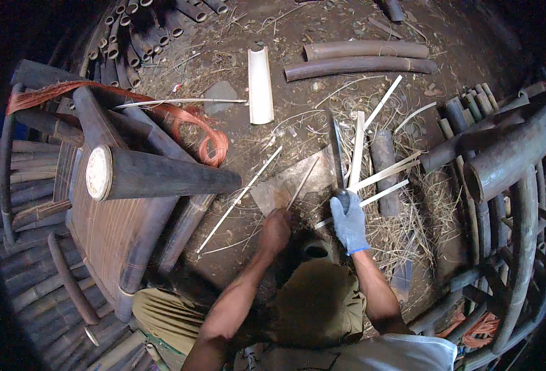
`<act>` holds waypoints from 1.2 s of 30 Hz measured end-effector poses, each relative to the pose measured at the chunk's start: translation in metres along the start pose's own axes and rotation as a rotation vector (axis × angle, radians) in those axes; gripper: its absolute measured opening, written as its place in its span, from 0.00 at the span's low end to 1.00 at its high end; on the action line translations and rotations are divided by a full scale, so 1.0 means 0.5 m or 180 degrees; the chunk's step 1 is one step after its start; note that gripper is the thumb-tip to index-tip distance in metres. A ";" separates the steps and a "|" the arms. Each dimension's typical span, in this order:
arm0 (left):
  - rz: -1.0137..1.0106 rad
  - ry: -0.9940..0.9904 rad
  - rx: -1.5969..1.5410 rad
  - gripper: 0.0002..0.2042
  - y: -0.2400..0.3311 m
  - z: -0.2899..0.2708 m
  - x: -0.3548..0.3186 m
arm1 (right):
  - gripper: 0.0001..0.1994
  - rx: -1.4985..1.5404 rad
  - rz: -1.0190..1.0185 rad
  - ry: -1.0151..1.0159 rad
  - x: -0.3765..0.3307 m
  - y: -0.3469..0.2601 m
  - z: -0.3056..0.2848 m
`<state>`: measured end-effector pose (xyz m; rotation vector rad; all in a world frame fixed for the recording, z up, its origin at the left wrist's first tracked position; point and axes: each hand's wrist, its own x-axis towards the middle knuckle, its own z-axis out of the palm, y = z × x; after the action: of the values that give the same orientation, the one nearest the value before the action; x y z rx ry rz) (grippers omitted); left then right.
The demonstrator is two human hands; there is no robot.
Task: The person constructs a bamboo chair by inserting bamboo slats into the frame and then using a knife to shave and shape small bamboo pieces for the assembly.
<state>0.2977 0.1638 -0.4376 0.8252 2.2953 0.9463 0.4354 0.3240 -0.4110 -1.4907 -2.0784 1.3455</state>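
Observation:
My bare left hand (275, 232) is closed around the lower end of a thin bamboo strip (304, 182), which slants up and away to the right. In a pale blue work glove, my right hand (349, 224) grips a long knife (335, 148); its dark blade points away from me and its handle is mostly covered by the fingers. A flat, worn brown sheet (317, 166) lies on the ground between and beyond the hands. Pale split bamboo strips (357, 151) lie just right of the blade, and one of them passes close to the gloved hand.
Left stands a bamboo chair (109, 232) with a thick bamboo pole (168, 176) and orange twine (202, 139). Ahead lie a split bamboo half (260, 86) and two bamboo lengths (362, 67). Bamboo furniture (523, 216) stands right, near shavings (430, 226). Cut tubes (134, 46) are piled far left.

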 end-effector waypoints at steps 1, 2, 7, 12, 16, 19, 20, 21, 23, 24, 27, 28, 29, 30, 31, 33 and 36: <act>-0.0090 -0.0112 0.0077 0.08 -0.008 0.011 0.012 | 0.24 -0.0039 0.0128 -0.0143 0.008 -0.005 0.012; -0.0184 -0.0234 0.0158 0.07 -0.018 0.024 0.023 | 0.24 -0.0104 0.0121 -0.0205 0.014 -0.007 0.026; -0.0220 -0.0131 0.0167 0.05 -0.042 0.068 0.018 | 0.23 -0.0234 0.0051 -0.0334 0.038 0.001 0.072; 0.0007 0.0000 0.0260 0.03 -0.071 0.075 0.004 | 0.20 -0.0361 -0.0101 -0.0289 0.058 0.024 0.103; 0.0043 0.0019 0.0182 0.03 -0.067 0.070 0.001 | 0.21 -0.0475 -0.0201 -0.0316 0.067 0.025 0.107; -0.0034 -0.0002 0.0231 0.03 -0.052 0.065 0.005 | 0.21 -0.0378 -0.0135 -0.0304 0.075 0.029 0.104; -0.0047 0.0008 0.0192 0.03 -0.053 0.063 0.006 | 0.21 -0.0304 -0.0069 -0.0278 0.073 0.006 0.096; -0.0060 0.0016 0.0157 0.04 -0.056 0.062 0.006 | 0.21 -0.0227 0.0000 -0.0252 0.070 -0.021 0.085; -0.0182 -0.0037 0.0029 0.04 -0.068 0.070 0.003 | 0.22 0.0373 -0.0397 0.0185 0.051 -0.092 0.058; -0.0211 -0.0084 -0.0040 0.04 -0.070 0.076 0.004 | 0.22 0.0672 -0.0587 0.0442 0.046 -0.112 0.046; 0.0077 -0.0469 0.0092 0.06 -0.100 0.090 0.014 | 0.23 0.0087 -0.0968 0.0723 0.049 -0.069 0.061; 0.0346 -0.0520 0.0719 0.07 -0.134 0.111 0.004 | 0.23 -0.0018 -0.0603 0.0334 0.061 -0.013 0.094; 0.0572 -0.0569 0.1322 0.07 -0.188 0.147 -0.019 | 0.24 -0.1157 0.0157 -0.0748 0.076 0.014 0.100; 0.0609 -0.0541 0.1422 0.08 -0.183 0.150 0.020 | 0.26 -0.1029 -0.0157 -0.0660 0.083 0.061 0.121; 0.0643 -0.0508 0.1544 0.09 -0.181 0.148 0.054 | 0.25 -0.0895 -0.0235 -0.0654 0.120 0.059 0.120; 0.0004 -0.0690 0.0677 0.11 -0.108 0.085 0.037 | 0.25 -0.0806 0.0028 -0.0727 0.032 0.099 0.110; -0.0594 -0.0456 -0.0300 0.13 -0.039 0.028 0.000 | 0.23 -0.0580 -0.0430 -0.0202 0.059 -0.005 0.074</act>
<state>0.3003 0.1589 -0.4612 0.6072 2.1444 0.8755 0.3966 0.3293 -0.4380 -1.3613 -2.3506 1.1963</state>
